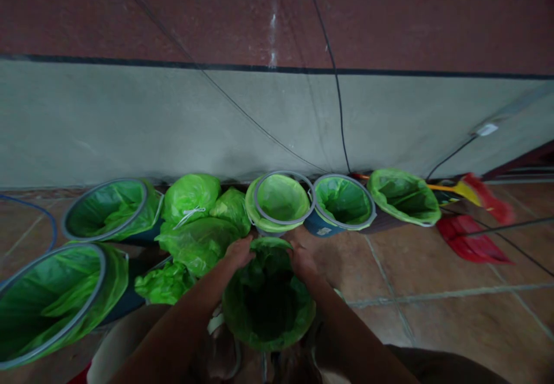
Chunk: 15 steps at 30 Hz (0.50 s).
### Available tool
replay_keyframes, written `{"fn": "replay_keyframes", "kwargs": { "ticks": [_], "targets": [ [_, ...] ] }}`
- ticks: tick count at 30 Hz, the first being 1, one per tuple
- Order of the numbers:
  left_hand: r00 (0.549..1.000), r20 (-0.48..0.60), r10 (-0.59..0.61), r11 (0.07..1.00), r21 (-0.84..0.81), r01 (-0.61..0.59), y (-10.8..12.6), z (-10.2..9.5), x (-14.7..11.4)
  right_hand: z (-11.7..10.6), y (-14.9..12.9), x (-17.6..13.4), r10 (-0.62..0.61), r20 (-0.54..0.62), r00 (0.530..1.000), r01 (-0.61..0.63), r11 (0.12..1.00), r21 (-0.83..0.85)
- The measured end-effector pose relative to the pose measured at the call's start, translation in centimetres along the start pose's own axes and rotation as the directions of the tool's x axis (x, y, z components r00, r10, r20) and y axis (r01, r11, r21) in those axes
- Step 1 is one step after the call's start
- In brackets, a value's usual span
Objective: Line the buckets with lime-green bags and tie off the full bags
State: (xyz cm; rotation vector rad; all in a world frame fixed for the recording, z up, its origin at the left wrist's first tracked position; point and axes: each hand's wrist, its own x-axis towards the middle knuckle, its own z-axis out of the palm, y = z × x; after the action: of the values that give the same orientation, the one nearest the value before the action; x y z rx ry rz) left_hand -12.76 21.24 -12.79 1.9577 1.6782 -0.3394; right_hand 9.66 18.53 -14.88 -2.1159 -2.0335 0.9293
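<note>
Tiled floor bounded by red-and-grey wall; far rim of green-lined bin gripped by fingers of left hand and right hand; bin flanked at left by green bags, backed by grey-rimmed bins; red dustpan seen farther right

One camera, worn on the person's head, looks forward and down, close above a round bin lined with green plastic, and squarely faces a flat, painted maroon-and-grey wall across the far side.
</note>
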Motion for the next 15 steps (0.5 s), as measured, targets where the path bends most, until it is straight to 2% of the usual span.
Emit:
{"fn": "replay_keyframes", "kwargs": {
  "ticks": [3, 5, 8, 11, 15],
  "targets": [
    [0.999, 0.032, -0.04, 0.998, -0.056, 0.042, -0.1, -2.0, -0.4, -1.1, -0.2, -0.3, -0.017, -0.032, 0.999, 0.016, 0.999, -0.03],
    [0.999, 0.008, -0.051, 0.996, -0.067, 0.052, -0.4, -3.6, -0.7, -2.1, -0.8, -0.2, -0.046, -0.084, 0.995, 0.041, 0.997, -0.061],
    [0.996, -0.025, -0.087, 0.995, -0.049, 0.086, -0.8, -5.4, -1.1, -3.0, -2.9, 0.6, -0.17, -0.119, 0.978, 0.16, 0.983, -0.091],
    [0.991, -0.007, -0.13, 0.992, -0.003, 0.13, -0.4, -5.6, -1.9, -2.4, -5.4, 1.8, -0.293, -0.056, 0.955, 0.287, 0.953, -0.092],
    [0.986, 0.024, -0.166, 0.985, 0.042, 0.165, 0.5, -4.0, -2.9, -0.5, -6.6, 3.0, -0.321, 0.017, 0.947, 0.321, 0.943, -0.085]
  ]
}}
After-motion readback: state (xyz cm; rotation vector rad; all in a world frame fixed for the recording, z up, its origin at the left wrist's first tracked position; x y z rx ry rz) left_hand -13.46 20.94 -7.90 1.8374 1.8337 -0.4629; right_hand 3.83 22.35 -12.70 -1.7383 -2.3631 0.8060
